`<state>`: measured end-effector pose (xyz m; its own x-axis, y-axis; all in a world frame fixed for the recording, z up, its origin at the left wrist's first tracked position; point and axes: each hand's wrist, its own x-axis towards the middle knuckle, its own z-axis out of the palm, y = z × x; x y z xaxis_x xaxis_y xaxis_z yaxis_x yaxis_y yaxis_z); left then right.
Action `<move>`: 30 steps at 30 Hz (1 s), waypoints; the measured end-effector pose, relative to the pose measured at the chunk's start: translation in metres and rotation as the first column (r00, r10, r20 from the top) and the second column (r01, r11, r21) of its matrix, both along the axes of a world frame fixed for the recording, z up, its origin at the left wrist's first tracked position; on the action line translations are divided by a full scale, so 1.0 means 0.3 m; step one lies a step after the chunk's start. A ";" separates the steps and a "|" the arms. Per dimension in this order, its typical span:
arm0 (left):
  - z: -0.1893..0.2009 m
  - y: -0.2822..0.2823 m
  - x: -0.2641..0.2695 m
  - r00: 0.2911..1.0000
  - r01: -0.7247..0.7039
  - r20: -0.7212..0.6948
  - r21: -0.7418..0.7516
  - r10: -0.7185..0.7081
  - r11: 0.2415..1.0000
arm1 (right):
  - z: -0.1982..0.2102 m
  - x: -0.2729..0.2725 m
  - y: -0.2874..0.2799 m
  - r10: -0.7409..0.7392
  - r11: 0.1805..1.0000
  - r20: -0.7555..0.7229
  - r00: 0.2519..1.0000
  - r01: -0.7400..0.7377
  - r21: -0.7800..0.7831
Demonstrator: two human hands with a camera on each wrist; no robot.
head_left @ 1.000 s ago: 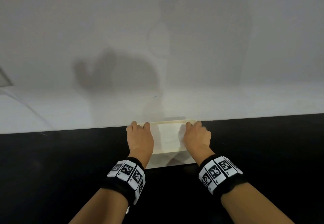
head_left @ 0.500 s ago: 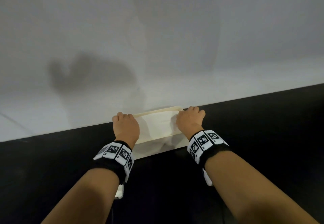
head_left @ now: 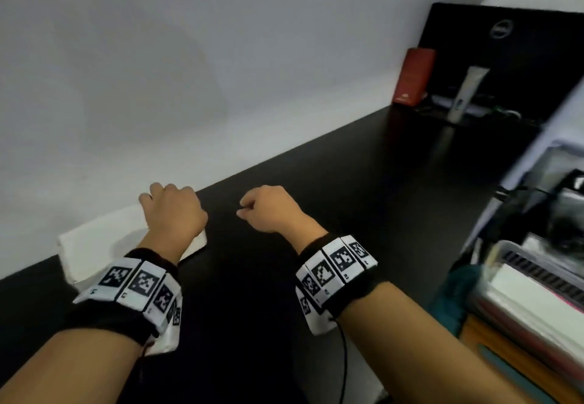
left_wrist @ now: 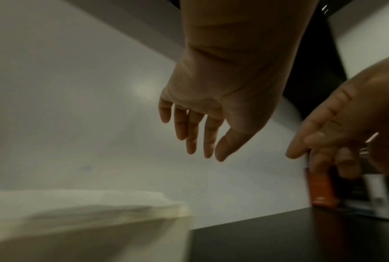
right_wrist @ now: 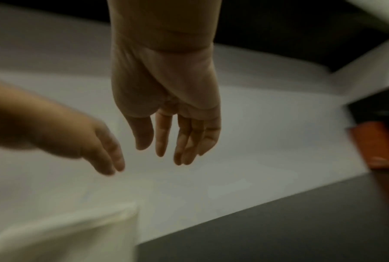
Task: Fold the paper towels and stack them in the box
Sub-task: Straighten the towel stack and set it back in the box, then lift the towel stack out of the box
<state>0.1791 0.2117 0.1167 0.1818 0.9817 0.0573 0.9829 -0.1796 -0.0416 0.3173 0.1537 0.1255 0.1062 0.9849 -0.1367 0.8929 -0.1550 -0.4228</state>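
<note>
A white box (head_left: pixel 94 245) holding folded paper towels sits on the black table against the white wall, at the lower left of the head view. Its near corner shows blurred in the left wrist view (left_wrist: pixel 88 212) and the right wrist view (right_wrist: pixel 65 230). My left hand (head_left: pixel 164 201) hovers over the box's right end. Its fingers (left_wrist: pixel 193 138) hang relaxed and hold nothing. My right hand (head_left: pixel 249 210) is off the box, above bare table to its right. Its fingers (right_wrist: pixel 162 141) are loose and empty as well.
The black table (head_left: pixel 347 182) runs back to the right along the wall. At its far end stand a red carton (head_left: pixel 412 76), a white tube (head_left: pixel 466 94) and a dark monitor (head_left: pixel 505 56). Stacked trays and clutter (head_left: pixel 537 293) crowd the right edge.
Both hands were down on the towels in the box. The right hand has come off and moved right, the left has lifted, and the view has swung to the right.
</note>
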 end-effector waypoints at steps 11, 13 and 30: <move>-0.075 -0.465 0.927 0.748 0.610 0.507 -0.270 -0.429 0.745 | -0.099 0.835 -0.705 -0.667 0.711 -0.305 0.680 0.703 0.012; -0.112 -0.563 1.073 0.695 0.680 0.562 -0.311 -0.448 0.665 | -0.163 0.976 -0.834 -0.786 0.578 -0.278 0.552 0.816 -0.016; -0.402 -0.900 1.603 0.653 0.701 0.360 -0.621 -0.666 0.352 | -0.597 1.399 -1.225 -1.000 0.006 0.008 0.011 0.887 -0.461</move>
<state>0.6599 -0.0582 -0.0038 0.8231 0.2617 -0.5040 0.5041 -0.7454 0.4363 0.7369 -0.2138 -0.0535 0.8122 -0.1018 -0.5744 -0.3225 -0.8989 -0.2966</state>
